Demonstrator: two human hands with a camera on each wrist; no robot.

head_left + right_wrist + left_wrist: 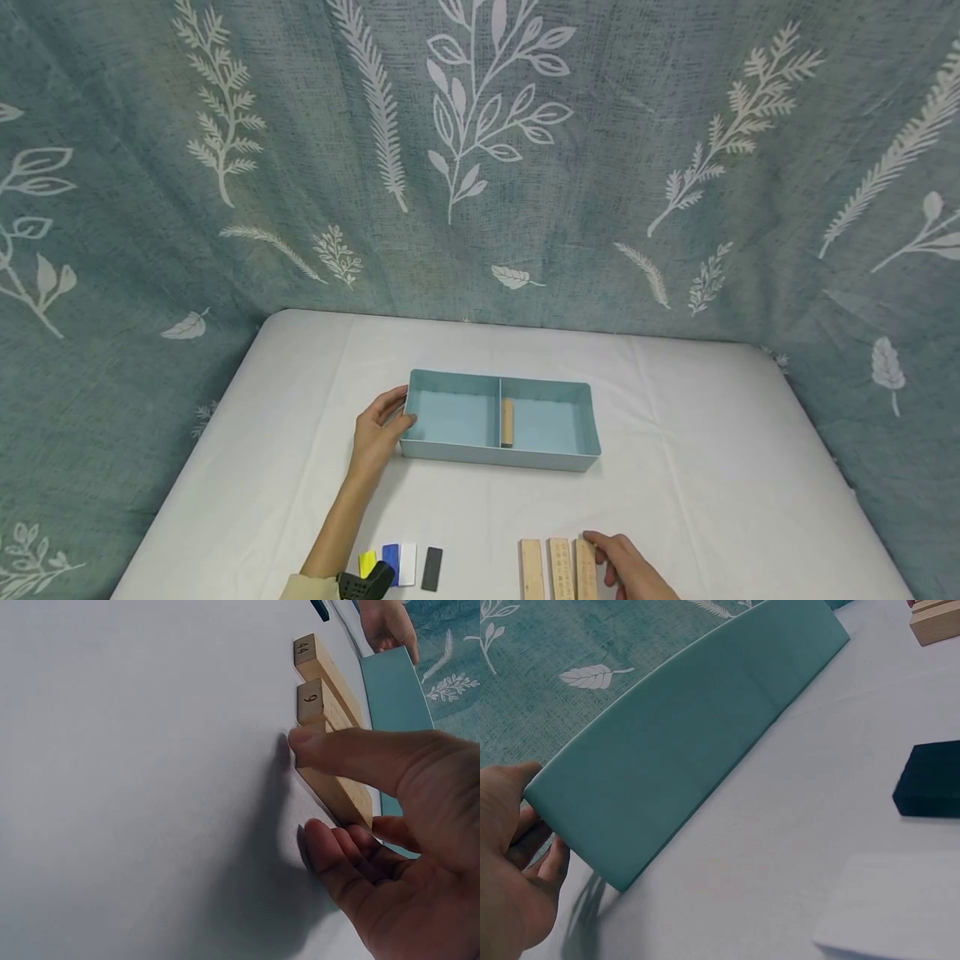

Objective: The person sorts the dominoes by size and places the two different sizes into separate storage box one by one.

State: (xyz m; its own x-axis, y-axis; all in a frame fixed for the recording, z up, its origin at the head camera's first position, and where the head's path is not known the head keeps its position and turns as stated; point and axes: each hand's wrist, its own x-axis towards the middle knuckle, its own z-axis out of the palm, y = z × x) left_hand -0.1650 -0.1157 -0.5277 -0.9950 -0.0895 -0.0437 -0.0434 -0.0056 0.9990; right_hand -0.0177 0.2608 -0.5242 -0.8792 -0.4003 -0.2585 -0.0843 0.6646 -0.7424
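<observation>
A teal two-compartment tray (498,457) stands mid-table. One wooden block (507,421) lies in its right compartment against the divider. My left hand (397,417) grips the tray's left end, thumb on the rim and fingers round the outer wall; the left wrist view shows the hand (532,817) at the tray's corner (690,750). Three wooden blocks lie side by side near the front edge. My right hand (600,554) pinches the rightmost block (587,575). In the right wrist view the thumb (337,746) and fingers (337,855) flank that block (341,796).
The other two blocks (531,571) (560,569) lie just left of the held one. Yellow (367,562), blue (390,557), white (407,564) and black (432,568) tiles sit in a row at the front left. A leaf-print curtain hangs behind the white table.
</observation>
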